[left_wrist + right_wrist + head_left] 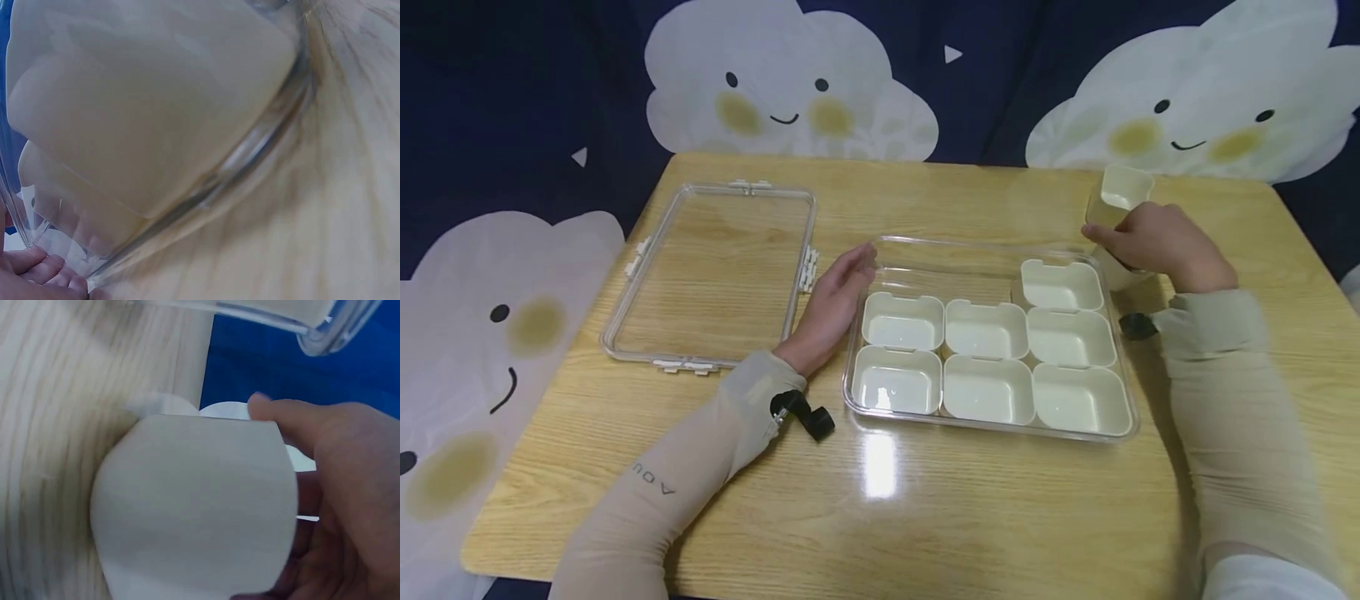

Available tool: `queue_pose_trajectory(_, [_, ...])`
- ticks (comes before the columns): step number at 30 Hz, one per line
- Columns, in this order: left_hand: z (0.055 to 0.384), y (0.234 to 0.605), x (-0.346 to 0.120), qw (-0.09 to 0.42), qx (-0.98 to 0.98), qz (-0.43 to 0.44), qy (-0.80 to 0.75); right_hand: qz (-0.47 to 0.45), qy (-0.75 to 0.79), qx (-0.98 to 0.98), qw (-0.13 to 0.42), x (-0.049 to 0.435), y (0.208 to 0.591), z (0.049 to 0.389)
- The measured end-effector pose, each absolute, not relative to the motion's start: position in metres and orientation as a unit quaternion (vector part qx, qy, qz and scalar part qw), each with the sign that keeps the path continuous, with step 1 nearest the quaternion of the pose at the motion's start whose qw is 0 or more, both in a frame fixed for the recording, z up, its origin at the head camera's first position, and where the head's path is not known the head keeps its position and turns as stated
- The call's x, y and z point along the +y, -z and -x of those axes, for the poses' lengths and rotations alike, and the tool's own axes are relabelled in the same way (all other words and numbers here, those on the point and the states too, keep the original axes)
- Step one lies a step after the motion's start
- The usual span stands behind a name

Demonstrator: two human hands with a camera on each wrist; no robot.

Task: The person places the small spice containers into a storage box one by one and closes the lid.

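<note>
A clear plastic box (981,427) holds several small cream bins (988,390) in rows, with a gap at its back left. My left hand (835,304) rests its extended fingers against the box's left wall, near the back corner. In the left wrist view, its fingertips (47,265) lie at the base of the clear wall. Beyond the box's right side, my right hand (1172,242) grips a loose cream bin (194,506), thumb and fingers at its side. Another cream bin (1126,187) stands upright just behind that hand.
A clear lid (612,333) with white latches lies flat on the wooden table (925,525), left of the box. Behind the table hangs dark blue cloth with smiling clouds (790,75). A black wrist mount (805,415) sits on the left sleeve.
</note>
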State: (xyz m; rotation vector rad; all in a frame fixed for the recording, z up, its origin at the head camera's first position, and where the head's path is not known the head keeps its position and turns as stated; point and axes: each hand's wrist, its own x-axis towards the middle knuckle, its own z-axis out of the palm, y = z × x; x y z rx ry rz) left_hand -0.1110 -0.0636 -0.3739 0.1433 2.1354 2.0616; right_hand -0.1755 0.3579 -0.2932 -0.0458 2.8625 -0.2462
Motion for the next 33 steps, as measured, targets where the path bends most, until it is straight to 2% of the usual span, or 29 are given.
queue_pose_trajectory(5, [0.111, 0.374, -0.063, 0.086, 0.715, -0.047, -0.693, 0.012, 0.091, 0.986, 0.138, 0.358, 0.293, 0.173])
queue_pose_trajectory(15, [0.11, 0.372, -0.062, 0.092, 0.705, -0.044, -0.702, 0.079, 0.047, 0.982, 0.162, 0.361, 0.285, 0.169])
queue_pose_trajectory(24, [0.11, 0.373, -0.061, 0.087, 0.711, -0.039, -0.697, 0.065, 0.048, 0.978, 0.193, 0.361, 0.281, 0.167])
queue_pose_trajectory(33, [0.11, 0.372, -0.062, 0.088, 0.715, -0.04, -0.692, 0.072, 0.065, 0.976, 0.197, 0.357, 0.281, 0.166])
